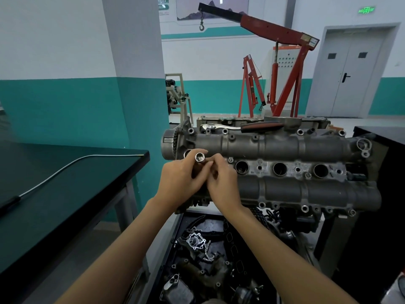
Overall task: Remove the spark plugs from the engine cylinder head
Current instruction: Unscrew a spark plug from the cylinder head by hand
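The grey engine cylinder head (282, 148) lies on a stand in front of me, with three open spark plug wells (280, 168) showing in a row. My left hand (182, 181) grips a shiny metal socket (199, 158), its open end facing up. My right hand (221, 183) pinches the lower part of the same socket, just left of the wells. What lies under my fingers is hidden. A ratchet wrench (241, 126) with a red and black handle rests on the far side of the head.
A dark workbench (65, 183) with a long thin metal rod (72, 163) stands at the left. Below the head, a black tray (175, 233) holds several engine parts and a chain. A red engine hoist (282, 69) stands behind; a dark cabinet (381, 163) is at the right.
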